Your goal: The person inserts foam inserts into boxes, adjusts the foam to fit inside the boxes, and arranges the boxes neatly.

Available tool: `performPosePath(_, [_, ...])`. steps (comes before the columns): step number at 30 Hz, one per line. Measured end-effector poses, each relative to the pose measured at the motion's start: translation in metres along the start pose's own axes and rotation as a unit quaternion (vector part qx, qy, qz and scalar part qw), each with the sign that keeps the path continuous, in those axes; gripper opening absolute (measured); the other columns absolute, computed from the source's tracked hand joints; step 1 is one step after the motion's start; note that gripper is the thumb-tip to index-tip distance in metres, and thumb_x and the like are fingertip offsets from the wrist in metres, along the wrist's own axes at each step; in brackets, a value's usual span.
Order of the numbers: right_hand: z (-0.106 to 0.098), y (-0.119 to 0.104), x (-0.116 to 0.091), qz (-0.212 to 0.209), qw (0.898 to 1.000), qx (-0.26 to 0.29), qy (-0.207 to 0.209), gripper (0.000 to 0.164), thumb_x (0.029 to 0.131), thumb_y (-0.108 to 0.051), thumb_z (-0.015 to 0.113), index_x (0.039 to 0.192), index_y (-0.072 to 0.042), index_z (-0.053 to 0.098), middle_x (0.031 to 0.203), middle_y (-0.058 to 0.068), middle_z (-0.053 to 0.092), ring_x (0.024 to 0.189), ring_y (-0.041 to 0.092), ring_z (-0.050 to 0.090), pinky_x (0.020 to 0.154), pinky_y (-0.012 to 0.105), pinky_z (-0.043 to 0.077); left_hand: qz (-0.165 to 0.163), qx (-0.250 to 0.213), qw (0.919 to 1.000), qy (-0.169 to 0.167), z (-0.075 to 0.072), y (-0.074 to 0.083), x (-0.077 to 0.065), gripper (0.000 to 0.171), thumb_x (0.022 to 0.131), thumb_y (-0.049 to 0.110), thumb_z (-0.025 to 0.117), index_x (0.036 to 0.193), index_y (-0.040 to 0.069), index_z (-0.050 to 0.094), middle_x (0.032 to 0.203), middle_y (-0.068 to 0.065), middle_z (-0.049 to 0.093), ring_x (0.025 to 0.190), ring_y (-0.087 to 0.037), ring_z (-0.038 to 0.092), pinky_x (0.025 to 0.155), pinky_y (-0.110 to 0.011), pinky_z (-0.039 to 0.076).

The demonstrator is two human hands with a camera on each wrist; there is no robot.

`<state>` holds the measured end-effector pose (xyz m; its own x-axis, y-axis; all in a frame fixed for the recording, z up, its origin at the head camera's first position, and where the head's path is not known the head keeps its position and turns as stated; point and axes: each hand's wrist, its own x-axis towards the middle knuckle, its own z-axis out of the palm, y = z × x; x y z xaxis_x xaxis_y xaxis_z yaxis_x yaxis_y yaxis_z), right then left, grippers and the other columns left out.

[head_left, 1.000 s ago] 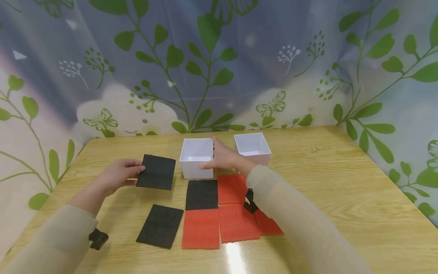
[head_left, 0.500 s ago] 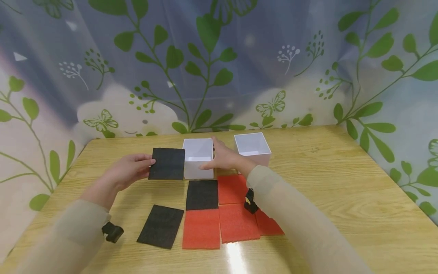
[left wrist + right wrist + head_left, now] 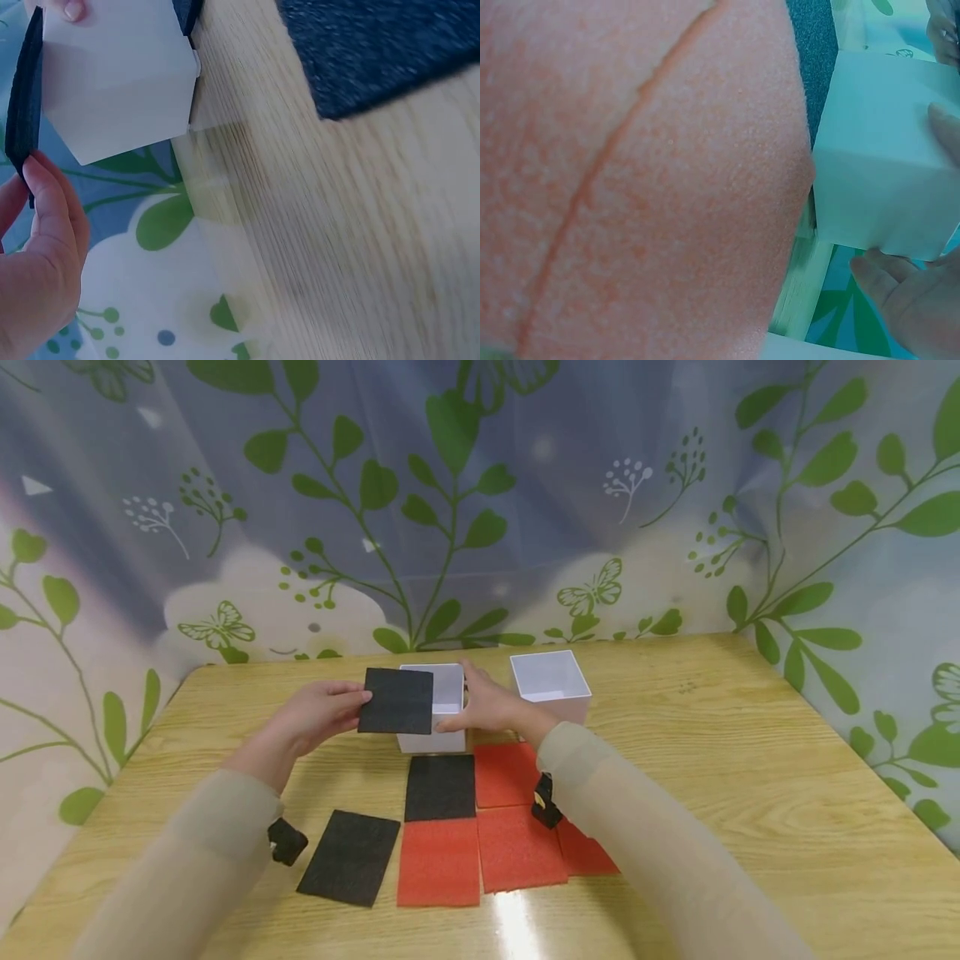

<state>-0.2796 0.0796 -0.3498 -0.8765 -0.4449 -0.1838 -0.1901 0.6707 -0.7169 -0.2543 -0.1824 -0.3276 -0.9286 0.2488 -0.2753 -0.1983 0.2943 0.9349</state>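
Observation:
My left hand [image 3: 318, 717] pinches a thin black felt-like square [image 3: 397, 702] by its left edge. The square is raised in front of the left white box [image 3: 431, 743] and covers part of its opening. In the left wrist view, the black square [image 3: 24, 97] appears nearly edge-on between thumb and fingers, beside the box wall [image 3: 120, 90]. My right hand [image 3: 491, 703] grips the same box, thumb on its front and fingers at its right side. The right wrist view shows this hand [image 3: 922, 300] against the box [image 3: 885, 127].
Another white box [image 3: 551, 681] stands to the right. On the wooden table [image 3: 750, 760] lie a black square [image 3: 440, 787] near the left box, a second black square [image 3: 349, 858] at front left, and several red squares [image 3: 438, 862]. A leaf-patterned curtain [image 3: 480, 527] hangs behind.
My left hand has moved right and slightly up with the black square, from beside the left box to in front of its opening. My right hand stays on the box.

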Motion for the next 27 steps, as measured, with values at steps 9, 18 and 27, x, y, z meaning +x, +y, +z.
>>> performPosePath(9, [0.0, 0.001, 0.001, -0.004, 1.0, 0.007, -0.001, 0.115, 0.075, -0.038, 0.077, 0.15, -0.012, -0.006, 0.155, 0.013, 0.004, 0.14, 0.026, 0.011, 0.109, 0.045, 0.023, -0.012, -0.023, 0.9994, 0.021, 0.008, 0.005, 0.013, 0.042, 0.095, 0.02, 0.056, 0.126, -0.006, 0.045, 0.099, -0.002, 0.052, 0.078, -0.004, 0.054, 0.074, -0.018, 0.049])
performPosePath(18, [0.0, -0.001, 0.0, 0.004, 1.0, 0.013, -0.008, 0.116, 0.074, -0.038, 0.077, 0.15, -0.013, -0.008, 0.155, 0.012, 0.001, 0.14, 0.026, 0.01, 0.109, 0.045, 0.023, -0.021, -0.039, 0.9984, 0.035, 0.016, 0.007, 0.021, 0.044, 0.096, 0.016, 0.053, 0.131, -0.008, 0.043, 0.087, 0.002, 0.056, 0.07, -0.003, 0.054, 0.067, -0.016, 0.049])
performPosePath(27, [-0.001, -0.002, 0.0, 0.006, 1.0, 0.012, -0.008, 0.118, 0.074, -0.038, 0.077, 0.149, -0.011, -0.01, 0.155, 0.013, 0.001, 0.14, 0.027, 0.012, 0.109, 0.044, 0.022, -0.028, -0.036, 0.9971, 0.061, 0.027, 0.005, 0.032, 0.042, 0.094, 0.018, 0.056, 0.128, -0.006, 0.048, 0.092, -0.001, 0.054, 0.068, -0.003, 0.052, 0.065, -0.015, 0.049])
